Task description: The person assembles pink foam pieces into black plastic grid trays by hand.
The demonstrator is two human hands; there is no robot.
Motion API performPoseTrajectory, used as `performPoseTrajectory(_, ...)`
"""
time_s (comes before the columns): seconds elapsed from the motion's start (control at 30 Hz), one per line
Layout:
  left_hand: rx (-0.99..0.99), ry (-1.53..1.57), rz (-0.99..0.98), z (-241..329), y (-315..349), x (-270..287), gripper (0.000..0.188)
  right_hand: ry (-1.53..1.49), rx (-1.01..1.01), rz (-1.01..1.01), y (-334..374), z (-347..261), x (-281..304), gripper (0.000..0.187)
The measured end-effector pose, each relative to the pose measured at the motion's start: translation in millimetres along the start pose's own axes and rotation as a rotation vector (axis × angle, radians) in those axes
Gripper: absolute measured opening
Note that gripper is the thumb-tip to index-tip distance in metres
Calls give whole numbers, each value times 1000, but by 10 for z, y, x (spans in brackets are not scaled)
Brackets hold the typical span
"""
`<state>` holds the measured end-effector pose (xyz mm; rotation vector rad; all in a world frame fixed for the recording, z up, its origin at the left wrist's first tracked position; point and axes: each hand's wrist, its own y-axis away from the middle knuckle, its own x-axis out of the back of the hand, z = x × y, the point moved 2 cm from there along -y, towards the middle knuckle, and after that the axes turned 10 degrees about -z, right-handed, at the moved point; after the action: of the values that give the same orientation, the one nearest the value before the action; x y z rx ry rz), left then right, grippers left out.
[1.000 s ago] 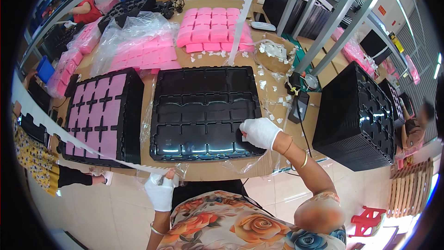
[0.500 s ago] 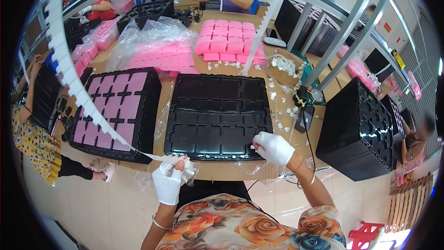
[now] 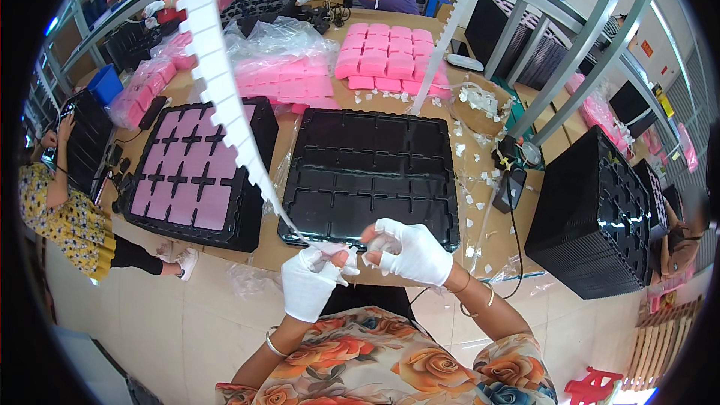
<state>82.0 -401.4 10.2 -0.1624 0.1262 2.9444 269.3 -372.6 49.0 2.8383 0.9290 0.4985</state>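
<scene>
My left hand [image 3: 309, 285], in a white glove with bare fingertips, pinches the lower end of a long white strip of tabs [image 3: 217, 79]. The strip rises in a curve toward the overhead frame. Close beside it, my right hand [image 3: 409, 250], gloved the same way, has its thumb and forefinger curved and apart, facing the strip's end. Nothing shows clearly between them. Both hands are over the near edge of a glossy black plastic tray [image 3: 371, 169] with moulded compartments, lying flat on the table.
To the left stands a black tray stack [image 3: 259, 157] topped with pink foam pads [image 3: 184, 169]. Pink foam blocks [image 3: 386, 52] and clear plastic film [image 3: 277, 41] lie behind. A tall black tray stack [image 3: 581, 217] stands right, beyond a cable [image 3: 517, 229] and metal posts [image 3: 574, 37].
My right hand has left the tray's near right corner and come left beside my left hand. My left hand still holds the strip. The view has shifted slightly.
</scene>
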Motion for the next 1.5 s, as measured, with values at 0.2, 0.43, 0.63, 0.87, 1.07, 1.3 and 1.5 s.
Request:
performPoseTrajectory(0.2,34,-37,-24,31,-8,-49,20,69,90,37,-124,100,-9,16)
performPoseTrajectory(0.43,-20,-115,53,-42,-151,74,24,372,370,102,-97,-12,14,8)
performPoseTrajectory(0.63,0,-332,311,-352,-53,731,20,500,288,369,-363,342,1341,3)
performPoseTrajectory(0.87,138,-617,595,-727,387,1423,21,926,43,241,-1053,886,2285,5)
performPoseTrajectory(1.07,60,-548,775,-628,488,1691,20,1003,-70,59,-1322,953,2325,16)
performPoseTrajectory(1.3,-180,-603,1054,-99,453,1651,36,1251,48,133,-1340,1051,2179,8)
performPoseTrajectory(1.5,-853,-771,750,439,140,473,19,1008,126,153,-1063,964,2032,8)
